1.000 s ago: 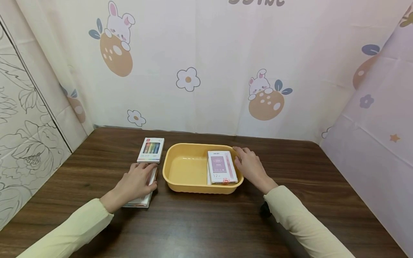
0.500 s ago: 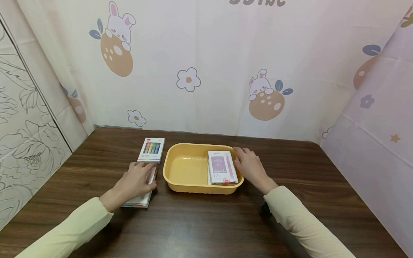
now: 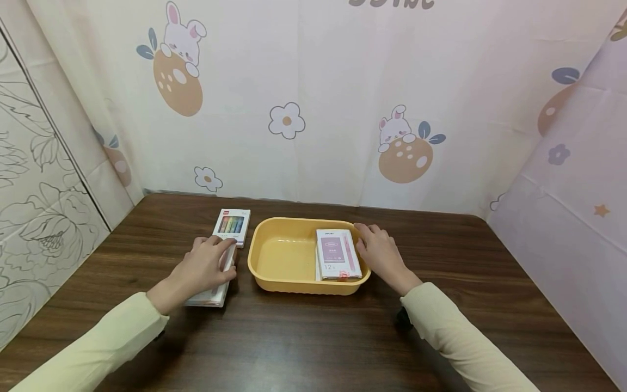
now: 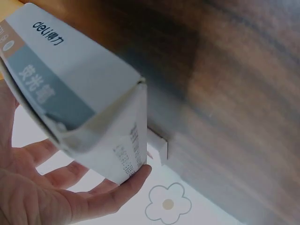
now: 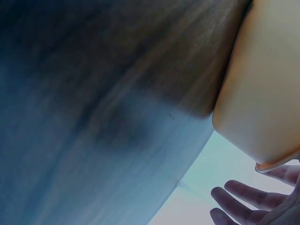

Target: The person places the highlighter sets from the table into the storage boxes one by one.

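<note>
My left hand [image 3: 197, 269] grips a white highlighter box [image 3: 209, 296], whose printed end fills much of the left wrist view. Fingers curl around its sides, and the box [image 4: 77, 65] is tilted over the wooden table. The back of the hand hides much of it from above. A yellow plastic basket [image 3: 279, 264] sits mid-table. On its right rim rest the thumb and index finger of my right hand [image 3: 384, 256]; the other fingers reach out loosely beside the basket wall [image 5: 262, 79]. A white-and-purple pen box [image 3: 338, 253] lies inside on the right, apparently on another box.
Just beyond my left hand lies a white box of coloured pens [image 3: 232, 224], left of the basket. The dark wooden table [image 3: 303, 348] ends at a patterned curtain [image 3: 333, 152]. A black object [image 3: 403, 319] shows under the right sleeve.
My left hand and the highlighter box have shifted slightly away from me, towards the box of coloured pens, now partly covering its near edge. My right hand and the basket stay put.
</note>
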Demonstrator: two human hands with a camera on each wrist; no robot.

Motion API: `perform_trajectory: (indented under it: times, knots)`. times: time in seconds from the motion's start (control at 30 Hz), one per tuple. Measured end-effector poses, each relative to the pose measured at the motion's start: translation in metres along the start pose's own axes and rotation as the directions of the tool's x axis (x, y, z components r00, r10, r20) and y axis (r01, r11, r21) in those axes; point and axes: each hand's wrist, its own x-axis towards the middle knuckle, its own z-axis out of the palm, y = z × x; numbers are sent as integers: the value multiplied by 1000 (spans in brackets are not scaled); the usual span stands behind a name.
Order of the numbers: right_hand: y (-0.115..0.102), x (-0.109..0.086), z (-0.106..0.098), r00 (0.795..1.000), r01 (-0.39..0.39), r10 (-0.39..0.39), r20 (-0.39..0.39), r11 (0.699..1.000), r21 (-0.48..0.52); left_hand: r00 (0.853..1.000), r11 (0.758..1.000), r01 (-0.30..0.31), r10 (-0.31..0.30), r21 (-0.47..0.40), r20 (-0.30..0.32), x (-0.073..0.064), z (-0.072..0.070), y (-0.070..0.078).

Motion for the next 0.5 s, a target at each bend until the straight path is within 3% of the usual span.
perform_trajectory:
  times: [0.5]
  knots:
    - [0, 0, 0, 1000, -8, 8, 4, 1000, 4, 1000, 1000, -3, 3, 7, -3, 14, -25, 4]
